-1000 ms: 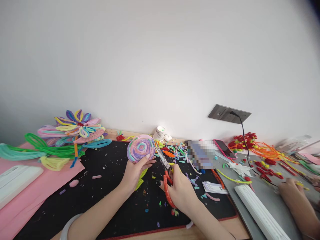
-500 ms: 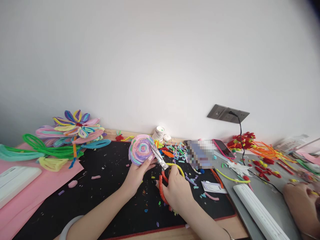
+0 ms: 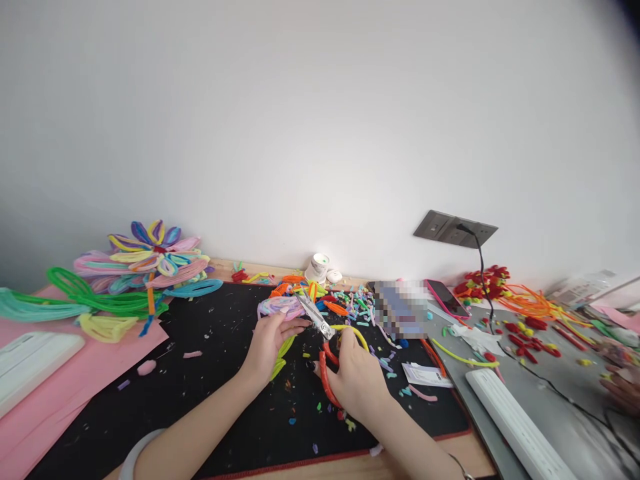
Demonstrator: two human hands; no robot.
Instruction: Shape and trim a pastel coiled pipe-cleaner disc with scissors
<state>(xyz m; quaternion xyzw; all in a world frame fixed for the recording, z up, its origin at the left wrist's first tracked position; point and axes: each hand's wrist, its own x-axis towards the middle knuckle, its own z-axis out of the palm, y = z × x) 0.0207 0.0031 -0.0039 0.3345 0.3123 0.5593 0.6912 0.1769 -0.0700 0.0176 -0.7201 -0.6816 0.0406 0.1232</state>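
Observation:
My left hand point(image 3: 267, 347) pinches a spiral disc point(image 3: 279, 307) of pastel pink, purple and blue pipe cleaner, now tilted so that mostly its edge shows. In my right hand point(image 3: 361, 375) is a pair of scissors point(image 3: 315, 317) with red handles, its fingers wrapped through the loops. The metal blades point up and left, close to the disc's right side; whether they touch it I cannot tell. Lime-green pipe-cleaner pieces point(image 3: 283, 355) lie beside my left hand. Behind the disc is orange pipe cleaner point(image 3: 283, 288), and many small coloured clippings point(image 3: 357, 305) lie past the blades.
A black mat point(image 3: 210, 373) covers the work area. Pipe-cleaner flowers point(image 3: 155, 253) and pink paper point(image 3: 100, 387) lie left. At the back stands a paper cup point(image 3: 318, 268). Rightward are a phone point(image 3: 445, 298), a white power strip point(image 3: 520, 423), a cable and another person's hand point(image 3: 623, 387).
The disc has tipped from facing me to nearly edge-on and dropped lower, uncovering orange pipe cleaner behind it. My scissors hand has barely moved. The other person's hand has drawn away rightward.

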